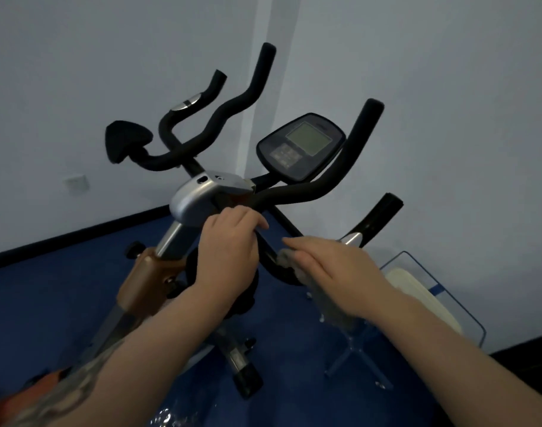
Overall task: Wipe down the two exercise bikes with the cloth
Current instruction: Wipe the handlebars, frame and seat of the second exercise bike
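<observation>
An exercise bike with a copper-coloured frame (140, 282) and a silver handlebar clamp (195, 198) stands right in front of me. Its black foam handlebars (309, 189) branch up and out, and a dark console (300, 146) sits between them. My left hand (226, 257) grips the handlebar just below the clamp. My right hand (334, 266) lies with straight fingers on a grey cloth (322, 291), pressing it against the lower right handlebar tube. Part of the cloth hangs below the hand. Behind, a second black handlebar set (232, 100) and a black pad (128, 143) show.
The floor (63, 272) is blue, meeting pale walls at a black skirting. A clear plastic box (432, 291) with something white inside sits on the floor at the right. The bike's base foot (245, 374) reaches toward me. A wall socket (75, 181) is at left.
</observation>
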